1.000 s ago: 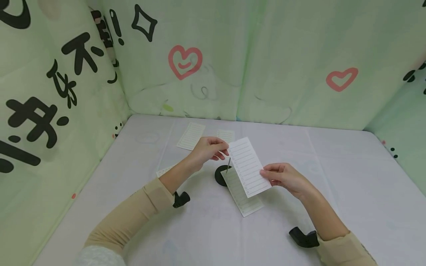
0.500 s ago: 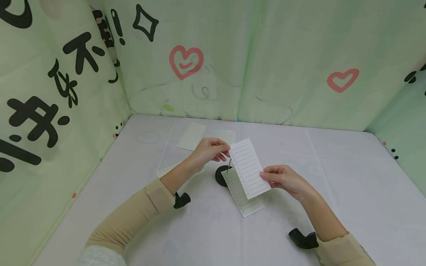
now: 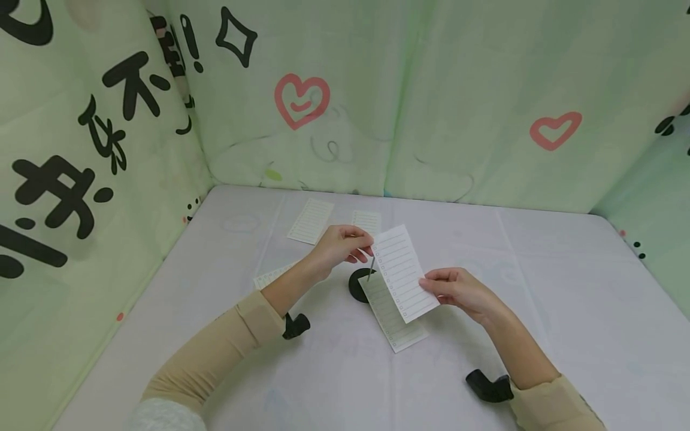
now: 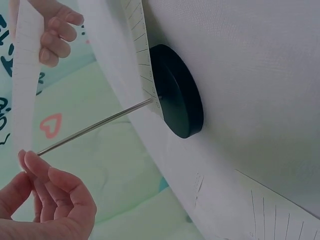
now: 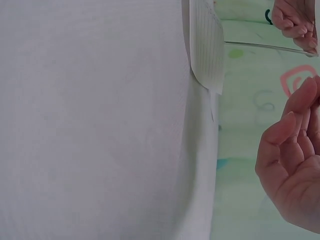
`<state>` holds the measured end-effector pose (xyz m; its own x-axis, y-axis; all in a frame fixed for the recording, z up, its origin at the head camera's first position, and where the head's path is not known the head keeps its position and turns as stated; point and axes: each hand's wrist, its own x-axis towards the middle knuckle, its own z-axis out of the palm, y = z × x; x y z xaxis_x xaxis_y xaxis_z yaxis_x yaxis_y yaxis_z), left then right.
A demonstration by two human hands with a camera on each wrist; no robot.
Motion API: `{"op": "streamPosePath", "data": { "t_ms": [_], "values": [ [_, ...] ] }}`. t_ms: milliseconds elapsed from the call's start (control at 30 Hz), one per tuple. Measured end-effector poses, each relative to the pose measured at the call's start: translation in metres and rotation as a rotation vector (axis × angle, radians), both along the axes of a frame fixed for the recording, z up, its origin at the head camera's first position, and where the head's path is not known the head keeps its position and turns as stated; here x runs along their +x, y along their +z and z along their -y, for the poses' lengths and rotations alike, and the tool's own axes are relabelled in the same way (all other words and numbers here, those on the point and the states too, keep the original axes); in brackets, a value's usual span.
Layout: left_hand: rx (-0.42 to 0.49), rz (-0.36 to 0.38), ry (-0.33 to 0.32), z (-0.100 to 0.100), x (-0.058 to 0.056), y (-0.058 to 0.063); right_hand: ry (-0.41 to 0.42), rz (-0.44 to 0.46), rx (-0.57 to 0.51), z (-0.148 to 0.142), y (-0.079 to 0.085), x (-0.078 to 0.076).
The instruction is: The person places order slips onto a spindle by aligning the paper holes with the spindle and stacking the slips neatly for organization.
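A white lined checklist sheet (image 3: 404,275) is held up over a bill spike with a black round base (image 3: 358,287) and a thin metal rod (image 4: 95,126). My left hand (image 3: 343,245) pinches the sheet's upper left corner; in the left wrist view its fingertips are at the rod's tip. Whether the tip has pierced the sheet cannot be seen. My right hand (image 3: 458,290) pinches the lower right edge between thumb and fingers. Another lined sheet (image 3: 389,320) is on the rod down by the base, reaching out tilted toward the front.
Lined sheets lie on the white table: one at the back left (image 3: 311,220), a second (image 3: 366,220) behind the left hand, a third (image 3: 272,276) partly under the left forearm. Black wrist-camera mounts (image 3: 489,386) jut from both cuffs. Green printed curtains (image 3: 431,108) enclose the table.
Almost nothing differs. Both hands and the held sheet have shifted a few pixels down and to the right, partly along with the whole view.
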<state>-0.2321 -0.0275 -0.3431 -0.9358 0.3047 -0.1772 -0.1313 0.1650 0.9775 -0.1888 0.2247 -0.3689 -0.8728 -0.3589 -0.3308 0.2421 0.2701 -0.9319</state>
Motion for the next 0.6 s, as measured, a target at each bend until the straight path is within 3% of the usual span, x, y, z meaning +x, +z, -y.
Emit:
{"op": "streamPosePath", "data": {
  "t_ms": [600],
  "values": [
    [0.018, -0.019, -0.015, 0.0031, -0.0019, -0.0091, 0.007, -0.002, 0.008, 0.0066, -0.0022, -0.0044]
  ]
}}
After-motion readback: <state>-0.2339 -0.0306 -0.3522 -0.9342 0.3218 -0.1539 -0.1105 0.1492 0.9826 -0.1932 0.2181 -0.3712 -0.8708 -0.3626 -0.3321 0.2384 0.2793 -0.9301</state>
